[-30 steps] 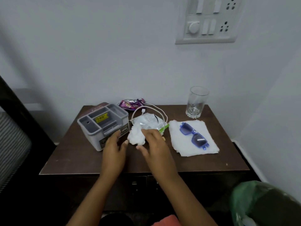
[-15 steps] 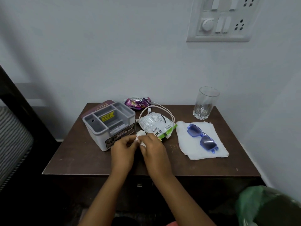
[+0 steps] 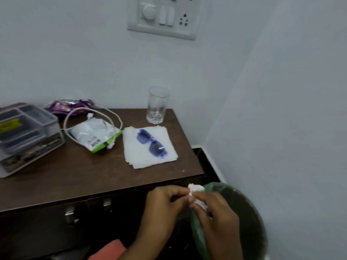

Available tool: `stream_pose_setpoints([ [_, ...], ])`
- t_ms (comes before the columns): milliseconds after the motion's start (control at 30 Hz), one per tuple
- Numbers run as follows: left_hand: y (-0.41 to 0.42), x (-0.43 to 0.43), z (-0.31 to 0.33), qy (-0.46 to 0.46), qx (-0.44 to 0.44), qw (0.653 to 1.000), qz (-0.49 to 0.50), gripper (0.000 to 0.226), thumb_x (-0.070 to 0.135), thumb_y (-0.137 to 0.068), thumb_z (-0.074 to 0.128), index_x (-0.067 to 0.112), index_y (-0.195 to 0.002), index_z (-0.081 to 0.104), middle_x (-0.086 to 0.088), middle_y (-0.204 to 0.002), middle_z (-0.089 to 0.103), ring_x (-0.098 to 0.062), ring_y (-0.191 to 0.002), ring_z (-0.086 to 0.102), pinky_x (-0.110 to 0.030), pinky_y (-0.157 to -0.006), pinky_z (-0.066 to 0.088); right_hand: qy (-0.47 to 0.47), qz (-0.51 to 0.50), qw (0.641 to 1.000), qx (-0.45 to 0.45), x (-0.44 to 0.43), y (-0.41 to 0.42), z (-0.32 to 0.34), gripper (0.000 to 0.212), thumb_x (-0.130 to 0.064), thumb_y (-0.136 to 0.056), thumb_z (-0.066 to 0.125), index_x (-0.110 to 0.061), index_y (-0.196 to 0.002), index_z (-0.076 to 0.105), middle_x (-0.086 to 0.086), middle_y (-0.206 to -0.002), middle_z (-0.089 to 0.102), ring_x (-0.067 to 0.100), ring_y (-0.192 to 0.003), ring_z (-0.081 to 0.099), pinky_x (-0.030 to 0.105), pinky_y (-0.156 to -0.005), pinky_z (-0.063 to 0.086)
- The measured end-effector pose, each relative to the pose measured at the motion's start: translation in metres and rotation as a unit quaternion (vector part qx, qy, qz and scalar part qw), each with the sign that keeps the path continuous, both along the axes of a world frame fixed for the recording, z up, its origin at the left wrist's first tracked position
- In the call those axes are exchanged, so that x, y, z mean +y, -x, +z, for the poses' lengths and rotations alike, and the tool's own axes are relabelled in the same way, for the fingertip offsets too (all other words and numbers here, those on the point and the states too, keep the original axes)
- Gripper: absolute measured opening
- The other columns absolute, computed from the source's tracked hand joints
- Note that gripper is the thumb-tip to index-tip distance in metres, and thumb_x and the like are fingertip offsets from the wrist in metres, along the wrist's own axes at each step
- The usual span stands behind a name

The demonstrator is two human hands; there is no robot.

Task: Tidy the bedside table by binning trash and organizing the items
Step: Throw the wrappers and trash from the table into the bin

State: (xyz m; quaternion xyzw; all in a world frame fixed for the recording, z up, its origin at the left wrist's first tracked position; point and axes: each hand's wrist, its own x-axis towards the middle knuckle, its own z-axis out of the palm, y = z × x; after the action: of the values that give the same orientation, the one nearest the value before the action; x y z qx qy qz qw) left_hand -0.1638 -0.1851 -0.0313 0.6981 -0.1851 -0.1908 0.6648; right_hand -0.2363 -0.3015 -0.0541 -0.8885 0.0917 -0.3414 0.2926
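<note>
A crumpled white tissue (image 3: 197, 192) is held between both hands, off the table's front right corner and at the rim of a bin lined with a green bag (image 3: 242, 212). My left hand (image 3: 165, 207) pinches the tissue from the left. My right hand (image 3: 216, 216) grips it from the right with curled fingers. On the brown bedside table (image 3: 75, 177) lie a white and green wrapper (image 3: 93, 136), a purple wrapper (image 3: 69, 106) and a looped white cable (image 3: 105, 113).
A grey compartment organizer (image 3: 26, 136) stands at the table's left. Blue sunglasses (image 3: 151, 144) rest on a white folded napkin (image 3: 146, 158). An empty glass (image 3: 157, 105) stands at the back right. The wall is close on the right, and drawers with metal handles (image 3: 70, 215) sit below the tabletop.
Both hands lifted the tissue off the table beside the organizer and carried it right and down to the bin's rim. My view swung to the right.
</note>
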Motion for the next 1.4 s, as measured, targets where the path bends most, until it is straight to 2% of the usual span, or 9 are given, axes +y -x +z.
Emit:
stream_pose_setpoints([
  [300,0.034,-0.121,-0.067,-0.109,0.003,0.985,-0.132,0.023,0.007,-0.079,0.067,0.029,-0.082,0.073,0.028,-0.062,0.059,0.011,-0.061,0.057,-0.023,-0.082,0.054,0.030,-0.144,0.985,0.087,-0.092,0.060,-0.056,0.025,-0.035,-0.071,0.054,-0.029,-0.093,0.063,-0.007,-0.093,0.058,0.005,-0.084,0.051,-0.011,-0.079,0.022],
  [433,0.041,-0.140,-0.084,-0.188,-0.026,0.962,-0.195,0.032,0.005,-0.088,0.051,0.011,-0.116,0.066,0.008,-0.100,0.067,0.023,-0.079,0.055,0.001,-0.080,0.038,0.067,-0.164,0.972,0.154,-0.106,0.064,-0.082,0.030,-0.024,-0.060,0.064,-0.025,-0.090,0.064,-0.003,-0.084,0.065,0.009,-0.084,0.050,-0.007,-0.087,0.022],
  [533,0.045,-0.142,-0.094,-0.286,-0.103,0.894,-0.330,0.058,0.004,-0.094,0.041,0.006,-0.147,0.019,-0.007,-0.157,0.016,-0.018,-0.142,0.022,-0.028,-0.115,0.018,0.096,-0.131,0.942,0.295,-0.117,0.063,-0.106,0.031,-0.025,-0.079,0.054,-0.014,-0.104,0.069,-0.008,-0.108,0.064,0.000,-0.097,0.054,-0.002,-0.095,0.016],
  [633,0.049,-0.136,-0.103,-0.364,-0.181,0.838,-0.365,0.075,0.005,-0.094,0.040,0.021,-0.148,-0.009,0.004,-0.157,-0.017,-0.022,-0.146,-0.008,-0.046,-0.114,0.016,0.044,-0.153,0.921,0.355,-0.118,0.069,-0.119,0.042,-0.016,-0.049,0.090,-0.018,-0.088,0.075,0.002,-0.087,0.075,0.013,-0.078,0.070,0.025,-0.077,0.053],
  [800,0.038,-0.118,-0.083,-0.377,-0.262,0.814,-0.356,0.088,0.010,-0.095,0.042,0.036,-0.139,-0.030,0.010,-0.151,-0.027,-0.014,-0.144,-0.016,-0.051,-0.112,0.022,0.074,-0.133,0.940,0.305,-0.108,0.060,-0.103,0.049,-0.012,-0.031,0.094,-0.013,-0.076,0.074,0.003,-0.071,0.072,0.012,-0.066,0.068,0.009,-0.060,0.048],
  [900,0.019,-0.087,-0.045,-0.333,-0.289,0.843,-0.308,0.090,0.012,-0.086,0.056,0.026,-0.148,-0.008,0.013,-0.153,-0.022,-0.009,-0.141,-0.019,-0.039,-0.112,0.025,0.088,-0.124,0.961,0.231,-0.092,0.044,-0.086,0.044,-0.005,-0.049,0.089,-0.007,-0.089,0.070,0.010,-0.083,0.072,0.020,-0.075,0.068,-0.005,-0.095,0.021],
  [1100,-0.032,0.039,-0.003,-0.196,-0.296,0.935,0.021,0.059,0.050,-0.080,0.054,0.042,-0.136,0.037,0.024,-0.145,0.032,0.014,-0.137,0.012,-0.006,-0.109,0.012,0.012,-0.024,1.000,-0.002,0.002,-0.028,-0.022,0.026,-0.027,-0.081,0.055,-0.010,-0.095,0.070,0.001,-0.094,0.064,0.002,-0.092,0.053,0.001,-0.094,0.030],
  [1267,-0.092,0.120,-0.001,-0.207,-0.267,0.895,0.290,0.040,0.019,-0.084,0.064,0.019,-0.122,0.055,0.007,-0.120,0.055,-0.014,-0.114,0.052,-0.030,-0.096,0.041,-0.010,0.137,0.990,0.012,0.089,-0.110,0.014,0.024,-0.023,-0.084,0.064,-0.019,-0.108,0.062,-0.006,-0.107,0.061,0.003,-0.101,0.052,0.011,-0.092,0.034],
  [1400,-0.132,0.152,-0.015,-0.346,-0.257,0.864,0.259,0.061,-0.004,-0.076,0.061,0.013,-0.133,0.045,-0.008,-0.137,0.046,-0.029,-0.123,0.045,-0.039,-0.101,0.037,0.136,0.197,0.969,0.062,0.140,-0.182,0.015,0.049,-0.014,-0.071,0.074,-0.011,-0.118,0.057,0.008,-0.122,0.059,0.023,-0.111,0.055,0.030,-0.095,0.043],
])
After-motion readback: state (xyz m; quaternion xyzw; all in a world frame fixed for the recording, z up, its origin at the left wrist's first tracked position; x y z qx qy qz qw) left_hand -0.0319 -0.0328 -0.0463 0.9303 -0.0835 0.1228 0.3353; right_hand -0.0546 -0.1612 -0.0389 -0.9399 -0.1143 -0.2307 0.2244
